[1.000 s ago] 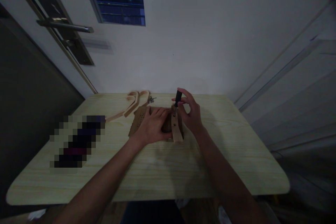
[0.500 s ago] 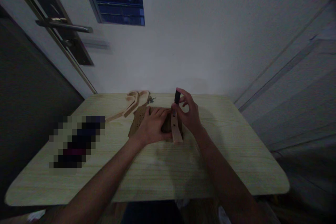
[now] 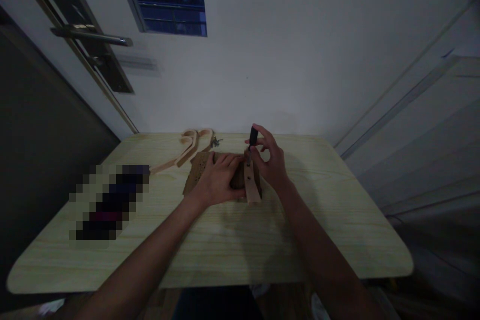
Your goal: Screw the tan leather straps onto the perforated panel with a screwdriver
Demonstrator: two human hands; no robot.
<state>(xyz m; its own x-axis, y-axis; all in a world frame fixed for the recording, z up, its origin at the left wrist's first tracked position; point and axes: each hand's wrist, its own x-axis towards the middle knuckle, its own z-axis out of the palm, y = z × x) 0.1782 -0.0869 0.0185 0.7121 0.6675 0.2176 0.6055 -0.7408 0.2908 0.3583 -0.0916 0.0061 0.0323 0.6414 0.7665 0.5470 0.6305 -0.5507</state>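
A brown perforated wooden board point(image 3: 198, 172) lies near the far middle of a pale wood table point(image 3: 225, 240). My left hand point(image 3: 219, 180) lies flat on the board, fingers stretched toward a light wooden strip point(image 3: 252, 187) that rests on the board's right edge. My right hand point(image 3: 270, 160) is closed around a black-handled screwdriver point(image 3: 253, 137), held upright with its tip on the far end of the strip.
Curved light wooden pieces point(image 3: 189, 147) and a small heap of screws point(image 3: 215, 141) lie beyond the board near the wall. A blurred-out dark object point(image 3: 108, 200) sits on the table's left. A door with a metal lever handle point(image 3: 92, 37) stands at the left.
The screwdriver handle has shifted slightly in my right hand's fingers as they turn it. My left hand has stayed put on the board.
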